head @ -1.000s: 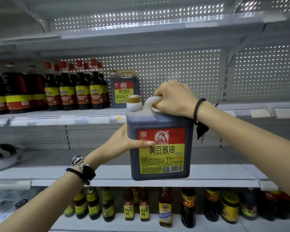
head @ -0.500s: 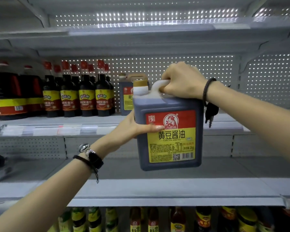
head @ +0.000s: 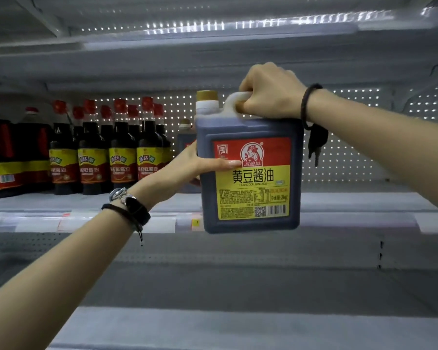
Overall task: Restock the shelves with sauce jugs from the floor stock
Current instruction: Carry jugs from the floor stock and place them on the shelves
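A dark square sauce jug (head: pixel 250 178) with a red and yellow label and a gold cap hangs in the air in front of the middle shelf (head: pixel 352 198). My right hand (head: pixel 268 92) grips its white top handle. My left hand (head: pixel 187 168) holds its left side, thumb lying across the label. The jug's base is just below the level of the shelf's front edge. Another jug of the same kind (head: pixel 185 137) stands at the back of that shelf, mostly hidden behind the held one.
Red-capped sauce bottles (head: pixel 106 147) stand in rows on the left of the middle shelf, with larger dark jugs (head: pixel 8 152) at the far left. Price strips (head: pixel 86 221) line the shelf edge. The upper shelf (head: pixel 213 51) hangs close overhead. A lower shelf (head: pixel 238 286) lies below.
Both hands have lifted the jug higher and toward the middle shelf. The view has tilted up, so the bottom row of bottles has dropped out of sight.
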A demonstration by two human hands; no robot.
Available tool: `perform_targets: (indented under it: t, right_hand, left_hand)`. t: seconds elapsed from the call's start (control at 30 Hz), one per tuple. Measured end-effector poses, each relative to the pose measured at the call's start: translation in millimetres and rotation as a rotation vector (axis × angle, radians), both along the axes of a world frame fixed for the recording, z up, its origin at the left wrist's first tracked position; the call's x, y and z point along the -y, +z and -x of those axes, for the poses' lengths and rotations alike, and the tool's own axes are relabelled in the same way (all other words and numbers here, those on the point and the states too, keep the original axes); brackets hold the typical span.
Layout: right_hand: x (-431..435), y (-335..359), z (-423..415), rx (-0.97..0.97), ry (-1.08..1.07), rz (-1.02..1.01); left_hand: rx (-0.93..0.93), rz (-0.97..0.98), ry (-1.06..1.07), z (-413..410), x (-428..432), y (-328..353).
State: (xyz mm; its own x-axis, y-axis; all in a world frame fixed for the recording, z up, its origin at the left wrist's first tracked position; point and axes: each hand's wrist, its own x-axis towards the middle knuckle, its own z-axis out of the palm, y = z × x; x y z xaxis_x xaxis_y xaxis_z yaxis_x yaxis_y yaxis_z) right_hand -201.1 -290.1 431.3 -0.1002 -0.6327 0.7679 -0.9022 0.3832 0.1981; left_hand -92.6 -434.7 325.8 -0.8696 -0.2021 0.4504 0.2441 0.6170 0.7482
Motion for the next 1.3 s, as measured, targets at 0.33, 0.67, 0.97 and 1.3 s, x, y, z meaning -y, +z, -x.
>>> perform_targets:
  t: [0.33, 0.67, 0.97, 1.3]
  right_hand:
    - [48.4, 21.8, 58.1, 0.013, -0.066, 0.026]
    - [87.9, 14.5, 113.7, 0.115, -0.163, -0.074]
    - [106.2, 3.0, 140.2, 0.113, -0.221, -0.056]
    - [109.7, -3.7, 151.8, 0.078, -0.279, -0.01]
  left_hand:
    - [0.003, 0.029, -0.004, 56.3, 46.9, 26.1]
    - [0.075, -0.006, -0.021, 114.6, 84.3, 19.5]
    - [0.198, -0.04, 0.036, 139.0, 101.2, 9.7]
    - [0.213, -0.089, 0.069, 144.8, 100.5, 1.2]
